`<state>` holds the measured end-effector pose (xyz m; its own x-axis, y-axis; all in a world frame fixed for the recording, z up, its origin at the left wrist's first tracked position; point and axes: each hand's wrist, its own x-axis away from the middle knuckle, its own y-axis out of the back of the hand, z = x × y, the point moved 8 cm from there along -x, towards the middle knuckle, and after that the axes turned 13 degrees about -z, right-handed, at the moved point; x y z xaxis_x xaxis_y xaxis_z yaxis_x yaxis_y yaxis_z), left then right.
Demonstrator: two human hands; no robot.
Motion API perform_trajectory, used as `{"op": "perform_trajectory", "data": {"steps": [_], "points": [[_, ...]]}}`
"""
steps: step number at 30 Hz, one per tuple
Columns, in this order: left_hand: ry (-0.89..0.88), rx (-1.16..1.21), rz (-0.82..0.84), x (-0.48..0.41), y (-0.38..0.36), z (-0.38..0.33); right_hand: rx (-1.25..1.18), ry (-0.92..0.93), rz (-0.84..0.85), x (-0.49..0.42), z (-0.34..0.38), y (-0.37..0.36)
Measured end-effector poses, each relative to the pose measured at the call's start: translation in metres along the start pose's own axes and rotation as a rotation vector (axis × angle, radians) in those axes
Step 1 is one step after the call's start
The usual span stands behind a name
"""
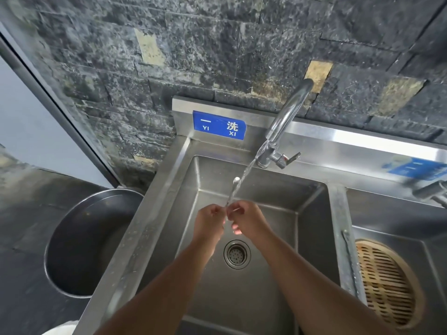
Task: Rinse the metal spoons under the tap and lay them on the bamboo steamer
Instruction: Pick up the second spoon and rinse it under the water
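Both hands, left hand (210, 220) and right hand (244, 220), pinch the spoon (232, 192) handle under the tap (287, 117); we should turn its bowl through the stream.

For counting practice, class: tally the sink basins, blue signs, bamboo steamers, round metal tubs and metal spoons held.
Sink basins: 2
Blue signs: 2
Bamboo steamers: 1
Round metal tubs: 1
Metal spoons held: 1
Total: 7
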<state>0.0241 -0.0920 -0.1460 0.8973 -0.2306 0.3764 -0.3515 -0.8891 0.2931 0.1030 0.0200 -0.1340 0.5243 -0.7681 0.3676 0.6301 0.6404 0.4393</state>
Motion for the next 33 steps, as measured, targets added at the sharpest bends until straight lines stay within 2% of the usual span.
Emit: {"op": "perform_trajectory", "data": {"steps": [5, 10, 14, 25, 30, 33], "points": [[-0.049, -0.025, 0.009, -0.005, 0.006, -0.001, -0.275, -0.117, -0.001, -0.003, 0.003, -0.012], [-0.018, -0.021, 0.029, 0.000, 0.004, 0.007, -0.426, -0.172, -0.054, -0.011, -0.002, -0.011], [0.015, -0.010, 0.032, 0.009, 0.003, 0.013, -0.440, -0.172, -0.057, -0.016, -0.004, -0.008], [-0.015, 0.017, -0.005, 0.020, 0.019, 0.015, -0.385, -0.027, 0.009, -0.022, 0.016, -0.005], [-0.008, 0.016, -0.010, 0.023, 0.019, 0.012, -0.421, -0.070, -0.084, -0.020, 0.013, -0.004], [0.054, 0.026, -0.006, 0.025, 0.017, 0.016, -0.463, -0.109, -0.113, -0.016, 0.009, -0.007]]}}
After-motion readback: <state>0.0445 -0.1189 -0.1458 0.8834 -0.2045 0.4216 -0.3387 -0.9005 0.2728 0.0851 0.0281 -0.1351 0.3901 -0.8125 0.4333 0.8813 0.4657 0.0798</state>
